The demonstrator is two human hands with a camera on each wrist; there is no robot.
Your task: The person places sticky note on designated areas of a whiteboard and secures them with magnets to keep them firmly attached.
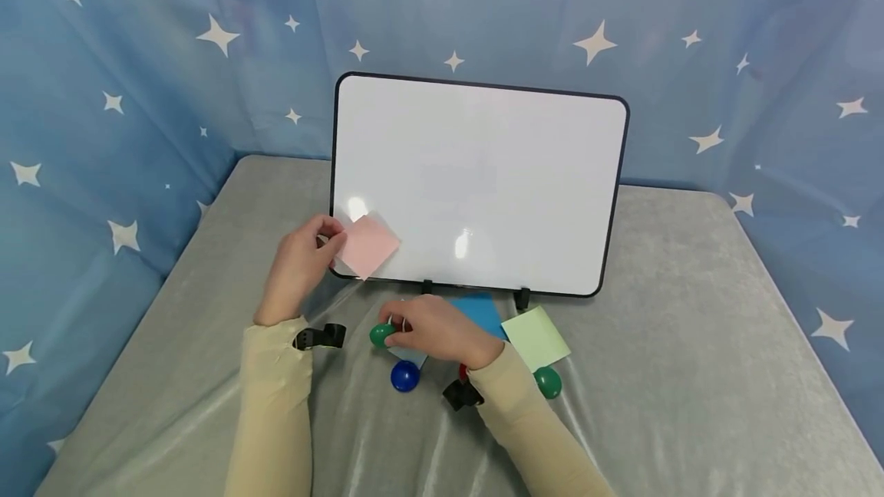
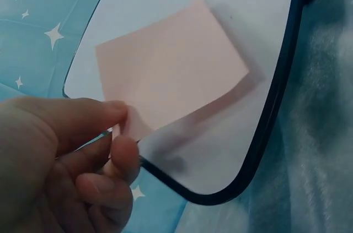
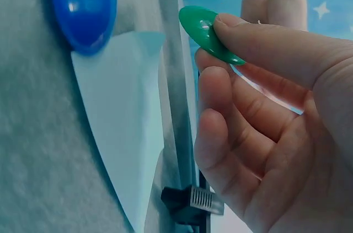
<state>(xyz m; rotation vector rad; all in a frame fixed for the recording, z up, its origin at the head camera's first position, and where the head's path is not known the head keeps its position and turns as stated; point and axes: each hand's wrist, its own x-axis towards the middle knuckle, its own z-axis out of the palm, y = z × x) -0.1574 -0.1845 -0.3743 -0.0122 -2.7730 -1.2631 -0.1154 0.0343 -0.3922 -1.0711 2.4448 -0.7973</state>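
Observation:
My left hand (image 1: 298,263) pinches one corner of a pink square of paper (image 1: 370,246) between thumb and fingers. In the left wrist view the pink paper (image 2: 171,62) lies in front of the lower left corner of a whiteboard (image 1: 476,182), casting a shadow on it. Low before the board, my right hand (image 1: 442,328) holds a round green magnet (image 1: 382,335), pinched by thumb and forefinger; the right wrist view shows this green magnet (image 3: 207,33) raised off the cloth. Beneath that hand is a pale blue paper (image 3: 124,106), with a blue magnet (image 1: 404,376) at its edge.
Black clips (image 1: 522,298) support the board's lower edge. Near the right forearm lie a blue paper (image 1: 483,311), a yellow-green paper (image 1: 537,337), another green magnet (image 1: 549,382) and a mostly hidden red piece (image 1: 463,372). Grey cloth (image 1: 691,328) covers the table; a starry blue curtain (image 1: 760,44) hangs behind.

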